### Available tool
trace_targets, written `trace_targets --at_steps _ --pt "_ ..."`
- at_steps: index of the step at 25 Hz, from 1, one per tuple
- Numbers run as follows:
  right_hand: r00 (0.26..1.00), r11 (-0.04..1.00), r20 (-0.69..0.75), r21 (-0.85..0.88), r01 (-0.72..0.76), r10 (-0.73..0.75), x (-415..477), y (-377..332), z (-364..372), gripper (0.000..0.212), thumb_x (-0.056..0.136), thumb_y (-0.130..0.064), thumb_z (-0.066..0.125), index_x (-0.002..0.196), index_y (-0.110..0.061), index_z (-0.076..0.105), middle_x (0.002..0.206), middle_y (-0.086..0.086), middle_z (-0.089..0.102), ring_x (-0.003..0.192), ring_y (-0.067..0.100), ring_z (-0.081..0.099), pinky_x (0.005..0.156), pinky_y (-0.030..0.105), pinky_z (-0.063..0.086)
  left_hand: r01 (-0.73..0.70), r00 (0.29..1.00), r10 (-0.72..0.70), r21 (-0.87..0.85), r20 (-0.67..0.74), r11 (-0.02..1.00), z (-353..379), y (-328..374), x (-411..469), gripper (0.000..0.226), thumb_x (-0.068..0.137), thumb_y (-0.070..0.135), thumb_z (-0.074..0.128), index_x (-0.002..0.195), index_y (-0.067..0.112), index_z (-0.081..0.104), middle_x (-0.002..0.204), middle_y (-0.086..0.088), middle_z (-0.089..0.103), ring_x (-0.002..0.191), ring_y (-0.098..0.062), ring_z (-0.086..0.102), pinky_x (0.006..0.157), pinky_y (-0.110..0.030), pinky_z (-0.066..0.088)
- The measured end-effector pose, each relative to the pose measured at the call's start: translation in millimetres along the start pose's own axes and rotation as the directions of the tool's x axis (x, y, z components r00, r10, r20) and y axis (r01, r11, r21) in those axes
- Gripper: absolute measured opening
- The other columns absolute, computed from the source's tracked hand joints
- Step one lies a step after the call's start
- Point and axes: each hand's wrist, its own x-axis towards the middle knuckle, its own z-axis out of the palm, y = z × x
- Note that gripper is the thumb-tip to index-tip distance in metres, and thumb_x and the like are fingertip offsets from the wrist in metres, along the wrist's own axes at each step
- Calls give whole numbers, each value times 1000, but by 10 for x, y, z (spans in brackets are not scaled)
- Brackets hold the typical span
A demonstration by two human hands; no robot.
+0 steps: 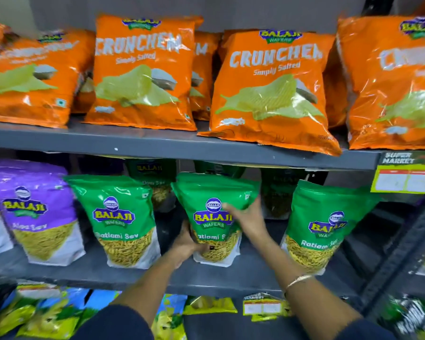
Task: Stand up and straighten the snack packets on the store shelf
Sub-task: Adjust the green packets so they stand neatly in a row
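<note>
Currently, the task's thing in hand is the middle green packet (212, 212), a Ratlami Sev stand-up pouch on the middle shelf (206, 276), between a second green packet (119, 219) to its left and a third green packet (325, 227) to its right. It stands nearly upright, tilted slightly, with its base on the shelf.

Grip state: the left hand (187, 244) is at the lower left edge of the pouch, fingers curled against its side near the base. The right hand (247, 214) lies over the upper right front, fingers spread and wrapped round the right edge. Both hands grip the pouch.

Handling, as a judgement: the pouch appears light, with glossy film that is probably slippery. The upper part looks soft and air-filled; it will likely dent under pressure. The contents sit low, so the base should be the steadier hold. Take hold at both side seams, one hand low, and avoid squeezing the middle, since the contents are probably brittle.

Limits of view: the fingertips of both hands are partly hidden behind the pouch. More green packets (155, 182) stand in shadow behind the front row; their posture cannot be judged. The orange crisp packets (142, 72) on the upper shelf and the purple packets (35, 209) at left are blurred. The bottom-shelf goods are cut off and indistinct.
</note>
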Motion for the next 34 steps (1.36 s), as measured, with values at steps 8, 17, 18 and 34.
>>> trace_targets --at_steps 8,17,18,34 --pt "893 386 406 -868 311 193 70 -1319 415 46 87 -35 56 129 -18 48 130 10 57 115 29 54 86 32 44 2 1000 -1 34 -19 999 -52 -13 -63 86 57 -7 80 132 9 39 126 -15 60 116 -27 55 103 -43 44" --pt "895 835 -263 -519 185 -362 -304 -192 -41 68 74 -50 60 118 -1 44 115 18 50 110 32 47 100 40 34 11 996 -18 94 82 996 -175 -61 -85 96 54 4 84 135 11 33 130 -13 56 117 -24 51 102 -38 43" --pt "972 911 -158 -402 95 -171 -331 31 -83 78 70 -45 70 127 -4 36 126 14 46 118 27 44 104 40 35 9 996 -17 92 82 996 -162 -75 -77 91 59 -1 81 135 10 32 128 -12 56 112 -21 51 97 -34 43" --pt "945 874 75 -409 -262 318 -515 677 -8 80 61 -33 82 128 -15 42 129 7 60 119 29 55 95 38 45 -29 999 35 238 -20 971 -1 -119 -92 69 65 4 78 125 10 46 120 -12 63 95 -16 54 83 -26 43"
